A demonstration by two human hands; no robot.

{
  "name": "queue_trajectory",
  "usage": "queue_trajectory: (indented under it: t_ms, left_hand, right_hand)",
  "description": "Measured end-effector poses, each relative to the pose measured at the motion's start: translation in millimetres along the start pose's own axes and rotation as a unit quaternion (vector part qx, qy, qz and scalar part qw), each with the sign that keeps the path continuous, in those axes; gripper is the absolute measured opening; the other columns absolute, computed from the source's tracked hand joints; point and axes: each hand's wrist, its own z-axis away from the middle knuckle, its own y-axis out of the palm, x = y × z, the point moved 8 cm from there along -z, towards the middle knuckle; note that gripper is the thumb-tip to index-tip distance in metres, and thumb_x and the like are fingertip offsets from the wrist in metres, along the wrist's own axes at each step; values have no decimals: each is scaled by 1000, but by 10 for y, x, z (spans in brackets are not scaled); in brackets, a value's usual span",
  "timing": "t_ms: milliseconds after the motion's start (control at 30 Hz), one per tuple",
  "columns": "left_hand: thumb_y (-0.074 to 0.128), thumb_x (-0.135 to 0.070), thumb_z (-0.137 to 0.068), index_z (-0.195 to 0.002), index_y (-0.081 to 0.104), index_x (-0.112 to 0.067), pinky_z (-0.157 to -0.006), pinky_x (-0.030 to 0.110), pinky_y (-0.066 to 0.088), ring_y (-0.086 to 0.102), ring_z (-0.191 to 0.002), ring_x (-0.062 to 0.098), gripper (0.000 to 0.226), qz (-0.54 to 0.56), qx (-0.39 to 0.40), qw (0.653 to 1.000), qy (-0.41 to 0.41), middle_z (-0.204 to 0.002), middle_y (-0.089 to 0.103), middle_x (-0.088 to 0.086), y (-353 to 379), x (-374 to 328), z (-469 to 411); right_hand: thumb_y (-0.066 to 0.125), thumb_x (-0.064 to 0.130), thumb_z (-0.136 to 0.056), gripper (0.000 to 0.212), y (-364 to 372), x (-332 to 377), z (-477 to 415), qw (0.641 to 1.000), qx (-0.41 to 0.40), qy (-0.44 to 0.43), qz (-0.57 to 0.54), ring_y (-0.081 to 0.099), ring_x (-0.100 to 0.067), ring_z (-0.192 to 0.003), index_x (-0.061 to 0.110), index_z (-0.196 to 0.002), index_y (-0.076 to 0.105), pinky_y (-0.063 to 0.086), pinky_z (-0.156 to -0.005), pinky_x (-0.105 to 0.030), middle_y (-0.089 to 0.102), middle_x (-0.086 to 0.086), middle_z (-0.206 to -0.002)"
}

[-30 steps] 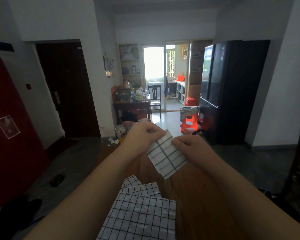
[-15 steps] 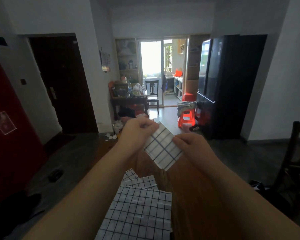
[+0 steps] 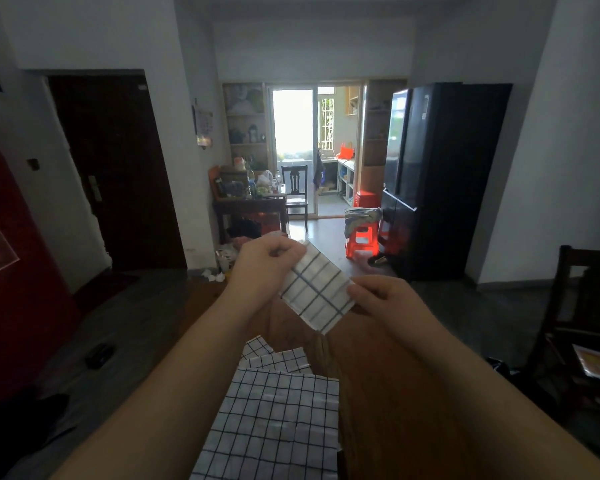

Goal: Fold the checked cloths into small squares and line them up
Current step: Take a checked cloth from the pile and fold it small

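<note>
My left hand (image 3: 264,268) and right hand (image 3: 381,299) pinching a folded checked cloth (image 3: 317,294) above the wooden table (image 3: 388,393), 3 more checked cloths (image 3: 274,414) lying nearer.

a folded cloth (image 3: 317,289) sits between a person's left hand (image 3: 264,261), at its far left corner, and right hand (image 3: 381,299), at its right edge, above a table (image 3: 378,375); nearer the person a spread cloth (image 3: 278,424) lies on the table, two smaller cloths (image 3: 284,360) just behind it, a fridge (image 3: 440,181) far right
</note>
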Motion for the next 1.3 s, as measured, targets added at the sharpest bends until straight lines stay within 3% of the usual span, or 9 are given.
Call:
queue_trajectory:
  t_ms: [133, 400, 500, 600, 700, 767, 1033, 1200, 1300]
  left_hand:
    - [69, -26, -95, -98, 77, -22, -73, 21, 48, 61, -92, 4, 10, -39, 70, 997, 8, -96, 69, -11, -37, -36, 192]
    - [74, -33, -90, -97, 77, -29, -82, 33, 57, 69, -99, 13, 8, -6, 150, 989, 4, -98, 74, -9, -119, 194, 709]
    - [71, -29, -93, -110, 70, -26, -71, 29, 60, 70, -98, 13, 17, 68, 178, 981, -23, -107, 71, -7, -126, 367, 991]
    - [68, -21, -95, -119, 65, -20, -82, 43, 63, 73, -101, 22, 24, 172, 223, 955, -92, -112, 73, 3, 21, 622, 1343]
    - [65, -16, -97, -125, 65, -15, -90, 47, 60, 73, -107, 24, 27, 243, 257, 926, -129, -117, 75, 3, 271, 740, 1683]
    - [62, -18, -99, -122, 67, -16, -90, 43, 60, 73, -105, 21, 23, 238, 277, 921, -133, -116, 76, 1, 451, 720, 1881]
    - [61, -22, -101, -109, 72, -21, -87, 38, 61, 75, -94, 10, 14, 164, 262, 948, -81, -101, 78, -7, 1383, 231, 2030]
    - [63, -16, -99, -104, 73, -18, -76, 24, 61, 75, -87, 9, 11, 156, 297, 942, -26, -95, 79, -7, 2563, -383, 2052]
    - [62, -14, -100, -105, 72, -13, -72, 24, 60, 76, -87, 13, 11, 164, 326, 930, -45, -94, 79, -2, 3470, -671, 2159]
  right_hand:
    - [60, 27, -98, 18, 80, 287, 233, 999, 6, -23, 34, 60, 14, -89, 31, -112, 70, 46, -70, -3, 68, 18, -95]
    - [68, 25, -93, 10, 388, 494, 855, 997, -44, 36, 55, 67, -15, -83, 22, -88, 75, 56, -80, -39, 73, 1, -87]
    - [67, 26, -94, 11, 416, 475, 1136, 993, -87, 68, 44, 67, -15, -81, 23, -86, 74, 57, -79, -37, 72, 0, -85]
    - [65, 26, -95, 13, 416, 400, 1436, 988, -108, 106, 20, 69, -20, -83, 20, -88, 74, 58, -80, -39, 72, -5, -87]
    - [65, 25, -95, 13, 313, 339, 1706, 982, -133, 133, -2, 69, -18, -82, 18, -90, 75, 56, -71, -25, 73, -5, -87]
    - [65, 26, -96, 13, 176, 275, 1853, 976, -159, 150, -15, 70, -15, -82, 17, -91, 74, 55, -68, -22, 74, -3, -88]
    - [60, 31, -99, 14, -707, -243, 2423, 948, -228, 207, -77, 73, -14, -90, 25, -101, 72, 60, -85, -41, 76, 3, -95]
    - [61, 22, -99, 14, -1727, -826, 2870, 929, -274, 225, -111, 72, -30, -93, 14, -103, 72, 61, -85, -44, 76, -9, -96]
    - [63, 18, -97, 11, -2439, -1228, 3194, 917, -306, 233, -105, 73, -29, -91, 13, -102, 72, 60, -82, -41, 75, -11, -95]
